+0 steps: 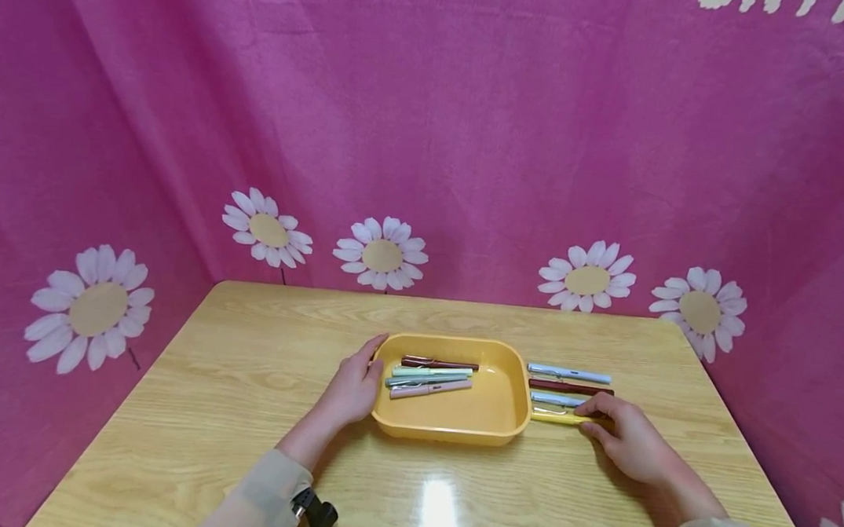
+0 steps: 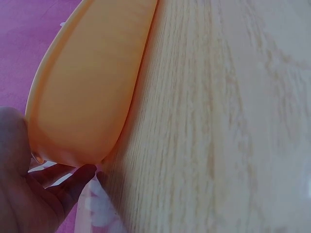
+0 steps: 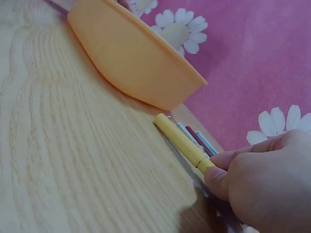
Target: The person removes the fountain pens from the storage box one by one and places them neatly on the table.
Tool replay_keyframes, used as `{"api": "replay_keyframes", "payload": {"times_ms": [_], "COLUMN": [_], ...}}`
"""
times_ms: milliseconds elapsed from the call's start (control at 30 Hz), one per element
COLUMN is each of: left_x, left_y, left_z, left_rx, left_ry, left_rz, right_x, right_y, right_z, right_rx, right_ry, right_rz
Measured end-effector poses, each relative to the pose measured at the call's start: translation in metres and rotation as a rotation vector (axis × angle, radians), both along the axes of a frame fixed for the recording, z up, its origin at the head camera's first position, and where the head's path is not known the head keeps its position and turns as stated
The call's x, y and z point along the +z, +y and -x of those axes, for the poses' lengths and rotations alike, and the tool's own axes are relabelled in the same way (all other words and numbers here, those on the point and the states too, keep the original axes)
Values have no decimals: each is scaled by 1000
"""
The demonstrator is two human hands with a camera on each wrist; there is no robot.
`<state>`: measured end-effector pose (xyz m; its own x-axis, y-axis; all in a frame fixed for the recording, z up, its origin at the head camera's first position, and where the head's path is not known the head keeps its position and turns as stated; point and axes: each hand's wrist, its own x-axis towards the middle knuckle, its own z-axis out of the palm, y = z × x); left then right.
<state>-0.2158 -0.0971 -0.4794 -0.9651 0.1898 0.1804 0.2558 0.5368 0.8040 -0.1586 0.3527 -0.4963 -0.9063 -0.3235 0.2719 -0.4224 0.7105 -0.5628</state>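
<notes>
My left hand (image 1: 351, 386) grips the left end of a yellow plastic tray (image 1: 450, 435), its fingers against the end wall in the left wrist view. Inside the tray lie several capped pens: a dark red pen (image 1: 446, 364), a pale green pen, a grey-green pen and a pink pen (image 1: 434, 389). My right hand (image 1: 630, 438) pinches a yellow pen (image 3: 182, 141) between thumb and fingers, right of the tray. Behind the yellow pen, a light blue pen (image 1: 546, 398), a dark red pen (image 1: 565, 387) and another light blue pen (image 1: 580, 375) lie in a row.
The wooden table (image 1: 211, 396) carries the tray near its middle, with light glare in front. A pink curtain (image 1: 470, 140) printed with white daisies hangs behind and at both sides of the table. Dark wrist devices sit on both sleeves.
</notes>
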Motion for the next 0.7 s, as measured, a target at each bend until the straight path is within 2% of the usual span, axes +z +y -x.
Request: {"api": "replay_keyframes", "payload": {"times_ms": [167,467,700], "left_x": [0,2,2], "left_y": [0,3,1], "left_z": [-1,2,0], "left_rx": [6,0,10], "left_ry": [-14,-8,-18], "left_rz": [9,11,14], "right_x": [-3,2,4], "right_y": [-1,-2,-4], "right_z": [1,4,3], "right_rx": [27,-4,-5], "right_ry": [46,-45,43], "right_rz": [-12,-90,-67]}}
